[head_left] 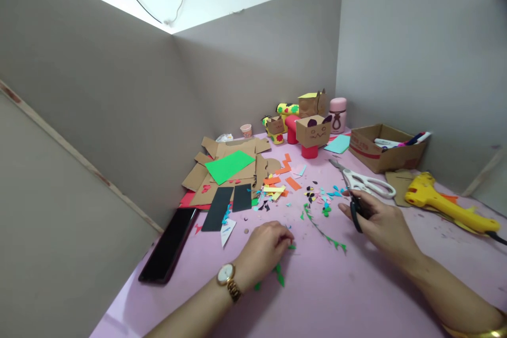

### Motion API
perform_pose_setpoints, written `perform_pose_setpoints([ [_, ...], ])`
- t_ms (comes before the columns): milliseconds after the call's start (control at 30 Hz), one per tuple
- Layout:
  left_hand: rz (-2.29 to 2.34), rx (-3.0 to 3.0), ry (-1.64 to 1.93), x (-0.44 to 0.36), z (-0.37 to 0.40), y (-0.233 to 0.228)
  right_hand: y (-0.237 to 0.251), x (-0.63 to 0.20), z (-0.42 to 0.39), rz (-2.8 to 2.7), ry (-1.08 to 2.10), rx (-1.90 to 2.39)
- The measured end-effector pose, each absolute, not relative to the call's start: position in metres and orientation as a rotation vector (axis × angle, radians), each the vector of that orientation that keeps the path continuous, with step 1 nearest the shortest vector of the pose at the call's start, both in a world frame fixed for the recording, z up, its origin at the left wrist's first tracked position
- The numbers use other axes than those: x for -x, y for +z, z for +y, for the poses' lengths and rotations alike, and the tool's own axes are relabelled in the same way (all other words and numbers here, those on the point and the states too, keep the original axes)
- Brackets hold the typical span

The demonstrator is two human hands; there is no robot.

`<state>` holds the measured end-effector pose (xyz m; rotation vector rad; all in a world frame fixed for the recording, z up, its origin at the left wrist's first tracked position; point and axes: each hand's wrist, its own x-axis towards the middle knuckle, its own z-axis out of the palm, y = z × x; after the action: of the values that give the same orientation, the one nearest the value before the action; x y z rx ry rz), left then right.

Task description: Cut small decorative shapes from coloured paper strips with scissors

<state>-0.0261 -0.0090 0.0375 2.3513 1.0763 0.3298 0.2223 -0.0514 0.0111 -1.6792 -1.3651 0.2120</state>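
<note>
My left hand (267, 245), wearing a gold watch, is closed in a pinch low over the table. A green paper piece (279, 276) with leaf-like points shows beneath it and at the fingertips; its middle is hidden by the hand. My right hand (382, 222) is wrapped round small scissors with black handles (355, 215), their blades pointing away from me. Between the hands lies a green paper vine (325, 234) with cut leaves. Beyond it are scattered blue, black and pink paper scraps (317, 195).
White-handled scissors (368, 182), a yellow glue gun (447, 203) and a cardboard box of markers (386, 150) stand right. Cardboard cat figures (313, 132) and a pink bottle (338, 116) are at the back. Left are a phone (169, 245), green sheet (229, 166) and black paper (217, 210).
</note>
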Motion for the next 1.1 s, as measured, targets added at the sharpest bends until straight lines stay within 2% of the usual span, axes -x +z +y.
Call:
perform_pose_setpoints([
  [200,1.096,-2.344,0.189,0.017,-0.007,0.033,0.008,-0.226,-0.050,-1.375,0.176,1.709],
  [633,1.342,-2.224,-0.037,0.078,-0.033,0.055,0.004,-0.228,-0.049,-1.394,0.177,1.706],
  [967,1.296,-2.260,0.134,0.057,-0.037,0.041,-0.001,-0.228,-0.047,-1.444,0.132,1.724],
  [1100,1.281,-2.351,0.093,0.049,-0.045,0.038,-0.003,-0.229,-0.046,-1.453,0.129,1.718],
])
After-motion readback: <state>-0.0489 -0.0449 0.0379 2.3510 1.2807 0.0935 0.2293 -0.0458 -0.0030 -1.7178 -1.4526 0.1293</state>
